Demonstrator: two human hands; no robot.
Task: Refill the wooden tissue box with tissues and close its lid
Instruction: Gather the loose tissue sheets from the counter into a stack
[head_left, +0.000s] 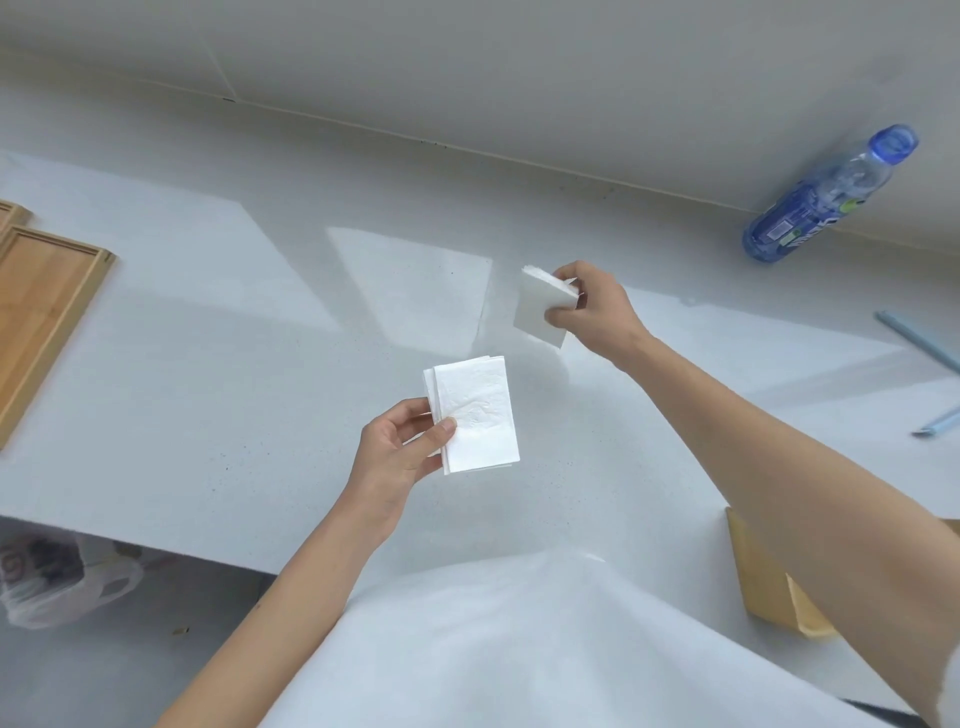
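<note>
**Two tissue stacks held above the tabletop**

While both hands are raised over the pale speckled tabletop (218, 374), the left hand (397, 457) pinches a flat, crinkled white tissue stack (478, 415), and the right hand (597, 312) clamps a thicker folded wad (540, 306). A wooden panel (41, 312) lies far left; a blue plastic bottle (826, 197) lies far right.
</note>
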